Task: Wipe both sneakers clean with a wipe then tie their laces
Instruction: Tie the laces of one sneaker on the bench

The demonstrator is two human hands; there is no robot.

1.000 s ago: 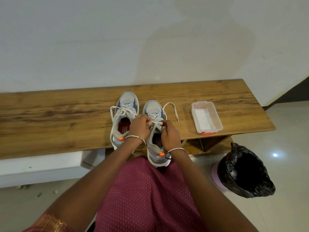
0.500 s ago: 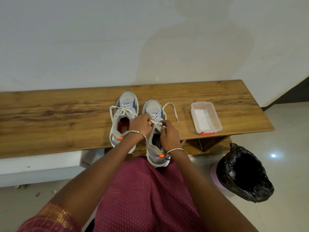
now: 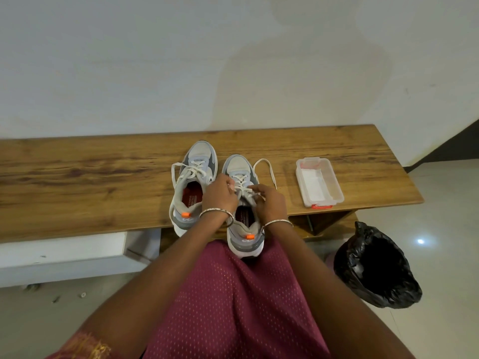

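Your grey-and-white mesh sneaker (image 3: 237, 165) sits on the right of the pair at the near edge of the wood-grain bench (image 3: 77, 182), heel hanging off. Your left hand (image 3: 220, 194) and right hand (image 3: 269, 203) are both pinching its flat white laces (image 3: 267, 169). The matching sneaker (image 3: 193, 182) is just left of it. Further right, a clear rectangular plastic box (image 3: 334, 182) with orange clips holds white wipes (image 3: 312, 181). A crinkly black bin bag (image 3: 375, 268) gapes open on the floor.

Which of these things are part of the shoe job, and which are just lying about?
Part of the job: sneaker being laced, its lace pinched by left hand and right hand, other sneaker, plastic box holding something white, likely wipes.
Lying about: bin with black bag, wooden bench.
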